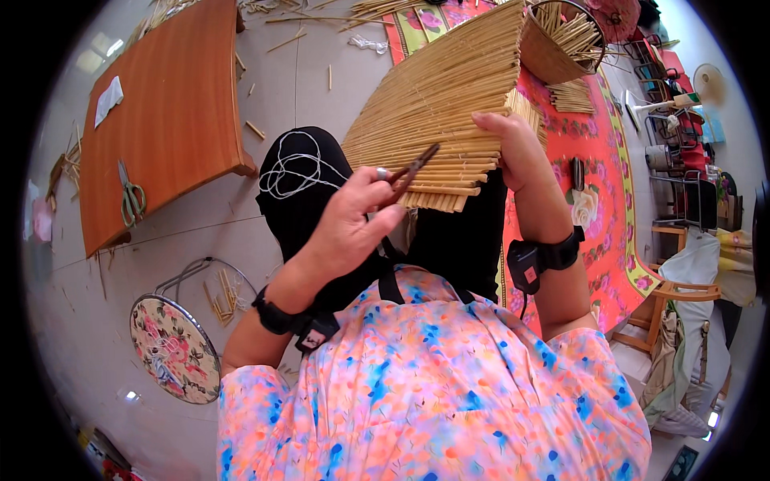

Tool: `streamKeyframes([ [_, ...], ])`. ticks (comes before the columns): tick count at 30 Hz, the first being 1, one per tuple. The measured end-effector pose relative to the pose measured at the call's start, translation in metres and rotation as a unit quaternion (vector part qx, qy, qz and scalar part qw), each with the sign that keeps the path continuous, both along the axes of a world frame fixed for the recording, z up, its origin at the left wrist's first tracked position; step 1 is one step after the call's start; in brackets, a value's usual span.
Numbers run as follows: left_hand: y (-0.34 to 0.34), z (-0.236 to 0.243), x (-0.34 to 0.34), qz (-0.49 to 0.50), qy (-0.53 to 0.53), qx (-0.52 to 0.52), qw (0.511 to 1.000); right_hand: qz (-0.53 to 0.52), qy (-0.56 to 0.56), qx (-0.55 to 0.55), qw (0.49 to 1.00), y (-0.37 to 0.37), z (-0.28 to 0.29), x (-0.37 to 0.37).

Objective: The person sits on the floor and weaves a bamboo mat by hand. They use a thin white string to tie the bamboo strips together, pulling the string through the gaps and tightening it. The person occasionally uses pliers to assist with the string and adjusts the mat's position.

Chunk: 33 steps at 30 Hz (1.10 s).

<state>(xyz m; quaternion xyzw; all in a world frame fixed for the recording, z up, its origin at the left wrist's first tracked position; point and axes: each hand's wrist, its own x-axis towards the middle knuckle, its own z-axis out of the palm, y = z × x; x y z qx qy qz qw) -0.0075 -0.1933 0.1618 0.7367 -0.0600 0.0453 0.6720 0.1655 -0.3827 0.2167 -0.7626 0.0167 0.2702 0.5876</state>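
Note:
A mat of thin straw-coloured sticks [445, 92], tied side by side in rows, leans across my lap and spreads away from me. My left hand [345, 224] is closed around dark reddish-brown pliers [414, 170]. Their narrow tips lie over the mat's near end; whether they grip a stick cannot be seen. My right hand [513, 144] holds the mat's right edge, thumb on top and the other fingers mostly hidden behind it. Loops of thin white string [297, 176] rest on my left knee, beside my left hand.
Left stands a brown wooden table [172, 96] with green-handled scissors [131, 196] and a white cloth. A round floral stool [175, 349] is below it. A basket of sticks [561, 44] stands at far right on a red floral cloth [597, 232]. Loose sticks litter the floor.

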Motion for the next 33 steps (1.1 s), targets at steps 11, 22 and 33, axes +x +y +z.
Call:
streamKeyframes([
  [11,-0.025,-0.006,0.017,0.011,-0.04,0.094,0.995,-0.009,0.012,0.004,1.0,0.003,0.004,-0.005],
  [22,-0.036,-0.002,0.007,0.053,-0.038,0.068,0.996,0.043,-0.113,-0.152,0.981,0.005,0.021,-0.029],
  [33,0.047,0.045,-0.005,0.168,-0.037,0.02,0.985,0.133,-0.144,-0.273,0.942,0.008,0.019,-0.019],
])
